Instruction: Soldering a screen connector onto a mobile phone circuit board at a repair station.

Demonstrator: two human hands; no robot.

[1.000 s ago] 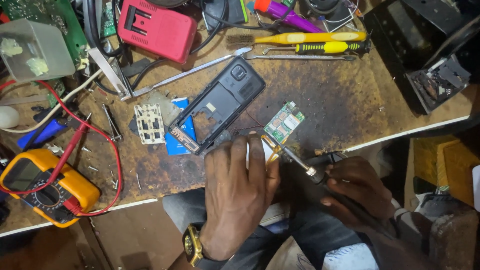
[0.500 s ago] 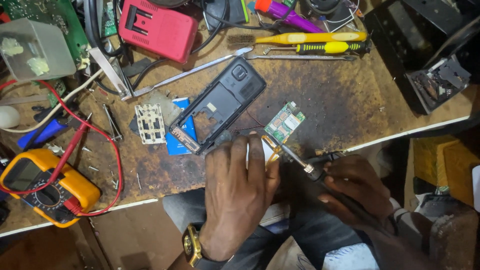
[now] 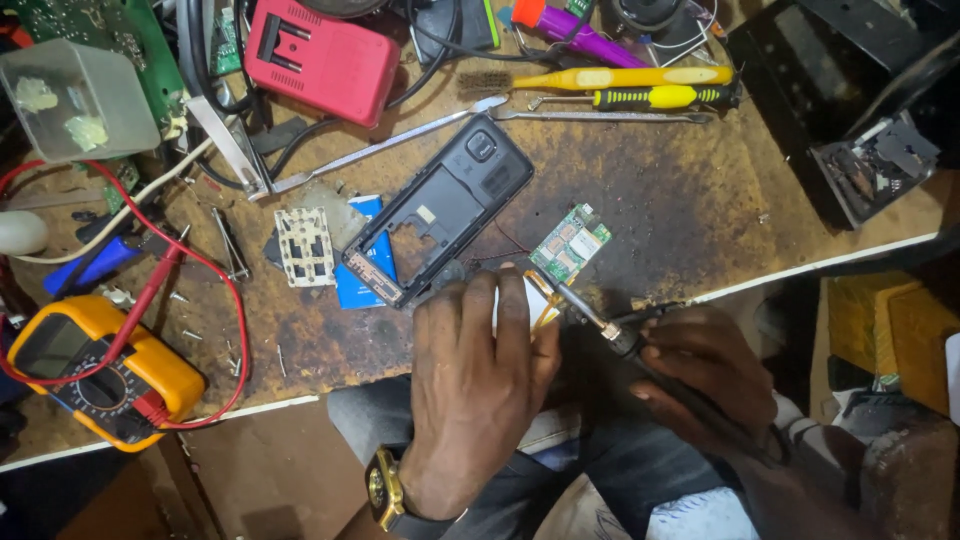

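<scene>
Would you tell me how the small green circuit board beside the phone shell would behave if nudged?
The green circuit board looks thin and flat, so probably light, sliding easily. Thin wires seem attached, likely tugging it back. Its exposed parts suggest fragility.

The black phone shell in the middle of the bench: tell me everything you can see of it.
The black phone shell lies flat and slanted on the stained bench, camera end toward the far side. It looks like plastic, gutted: an empty dark cavity, a camera block at the top. Its lower end rests over a blue card. The left hand sits just below it; whether they touch is unclear.
</scene>
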